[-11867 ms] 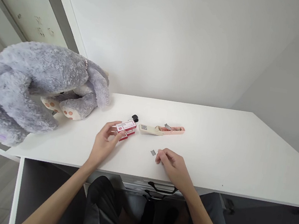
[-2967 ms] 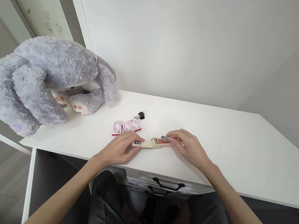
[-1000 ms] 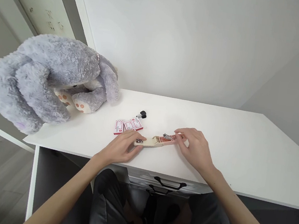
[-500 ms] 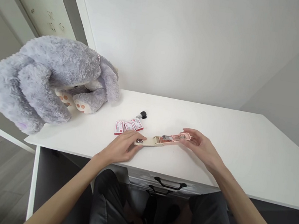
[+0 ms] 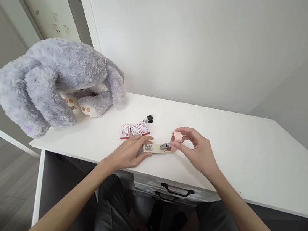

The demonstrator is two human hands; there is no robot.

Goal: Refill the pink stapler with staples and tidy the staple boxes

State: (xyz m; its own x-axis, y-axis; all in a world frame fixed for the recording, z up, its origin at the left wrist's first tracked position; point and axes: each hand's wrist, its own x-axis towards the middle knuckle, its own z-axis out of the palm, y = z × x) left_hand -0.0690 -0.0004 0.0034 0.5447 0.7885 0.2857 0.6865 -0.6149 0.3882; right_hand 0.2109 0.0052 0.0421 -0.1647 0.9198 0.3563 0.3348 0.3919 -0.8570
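A stapler with a cream base (image 5: pixel 156 149) lies opened on the white desk. Its pink top arm (image 5: pixel 177 136) stands raised at the right end, with the grey metal magazine (image 5: pixel 164 146) tilted between arm and base. My left hand (image 5: pixel 129 152) grips the base's left end, thumb and fingers on its two long edges beside the metal plate. My right hand (image 5: pixel 197 149) pinches the pink arm between thumb and fingers. Just behind my left hand are several small red-and-white boxes (image 5: pixel 136 130), which look like staple boxes. A small black-handled item (image 5: pixel 148 119), perhaps a staple remover, lies behind them.
A large grey plush toy (image 5: pixel 61 78) sits at the desk's left end. The white wall (image 5: pixel 188 43) rises behind the desk (image 5: pixel 237 159). Drawers with black handles (image 5: pixel 177 191) are under the front edge, above my legs.
My right hand has swung the pink arm up and leftward from lying nearly flat, closer to the base. The metal magazine now tilts over the base. My left hand still holds the base.
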